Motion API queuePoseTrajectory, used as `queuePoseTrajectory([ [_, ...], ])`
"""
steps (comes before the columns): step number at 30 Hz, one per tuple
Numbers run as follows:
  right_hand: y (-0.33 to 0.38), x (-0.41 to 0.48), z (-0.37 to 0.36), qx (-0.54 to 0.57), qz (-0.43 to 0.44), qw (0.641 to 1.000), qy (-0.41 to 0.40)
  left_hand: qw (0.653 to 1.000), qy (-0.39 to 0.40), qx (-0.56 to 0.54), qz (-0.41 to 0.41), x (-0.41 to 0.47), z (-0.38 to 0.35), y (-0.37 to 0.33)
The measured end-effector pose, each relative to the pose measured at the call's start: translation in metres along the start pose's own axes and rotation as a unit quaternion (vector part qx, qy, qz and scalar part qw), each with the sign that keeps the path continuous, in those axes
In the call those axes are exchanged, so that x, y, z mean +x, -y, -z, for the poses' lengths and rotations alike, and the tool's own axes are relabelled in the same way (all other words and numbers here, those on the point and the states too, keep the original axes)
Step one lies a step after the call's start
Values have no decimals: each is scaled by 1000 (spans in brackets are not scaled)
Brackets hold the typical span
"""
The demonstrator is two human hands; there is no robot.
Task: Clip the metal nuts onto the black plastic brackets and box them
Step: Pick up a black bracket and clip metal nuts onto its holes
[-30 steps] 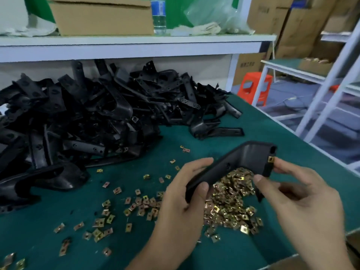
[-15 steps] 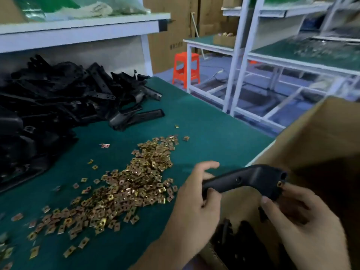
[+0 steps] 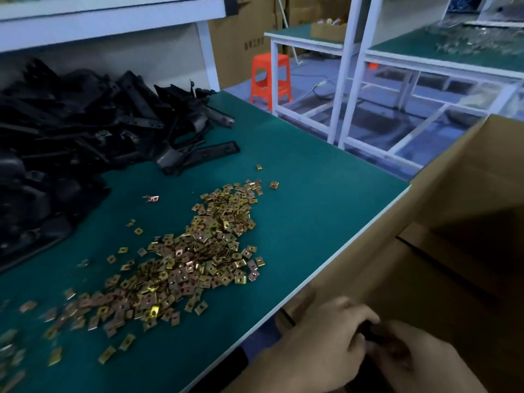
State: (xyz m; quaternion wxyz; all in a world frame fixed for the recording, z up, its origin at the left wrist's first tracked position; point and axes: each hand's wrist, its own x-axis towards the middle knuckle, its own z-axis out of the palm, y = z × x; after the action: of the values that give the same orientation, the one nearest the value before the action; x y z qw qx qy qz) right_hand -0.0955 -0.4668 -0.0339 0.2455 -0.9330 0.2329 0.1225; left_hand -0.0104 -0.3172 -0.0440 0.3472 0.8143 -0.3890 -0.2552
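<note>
Both my hands are low at the bottom right, inside the open cardboard box (image 3: 442, 211) beside the table. My left hand (image 3: 320, 344) and my right hand (image 3: 416, 361) together hold a black plastic bracket (image 3: 373, 334); only a small dark part of it shows between the fingers. A heap of brass-coloured metal nuts (image 3: 187, 259) lies spread over the green table mat (image 3: 306, 177). A big pile of black brackets (image 3: 85, 131) fills the table's far left.
The table's white edge (image 3: 326, 276) runs diagonally right next to the box wall. Behind stand an orange stool (image 3: 270, 78), white workbench frames (image 3: 348, 69) and stacked cartons (image 3: 241, 38). A white shelf (image 3: 113, 18) hangs over the bracket pile.
My hands have gone down and right with the bracket, from above the table edge into the box. The view has swung right, so the nuts and bracket pile now lie further left.
</note>
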Motion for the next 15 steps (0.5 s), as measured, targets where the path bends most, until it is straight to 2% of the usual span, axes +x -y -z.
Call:
queuePoseTrajectory([
  [4,66,-2,6,85,118,984,-99,988,-137,-57,33,-23,32,-6],
  [8,138,0,5,149,259,938,-176,953,-293,-80,25,-64,87,3],
  [10,180,8,-2,151,326,919,-159,926,-374,-45,34,-89,112,17],
  [12,224,17,-14,135,375,912,-96,895,-441,-2,69,-117,137,37],
  [15,288,24,-42,7,465,885,-16,838,-521,53,152,-164,171,79],
])
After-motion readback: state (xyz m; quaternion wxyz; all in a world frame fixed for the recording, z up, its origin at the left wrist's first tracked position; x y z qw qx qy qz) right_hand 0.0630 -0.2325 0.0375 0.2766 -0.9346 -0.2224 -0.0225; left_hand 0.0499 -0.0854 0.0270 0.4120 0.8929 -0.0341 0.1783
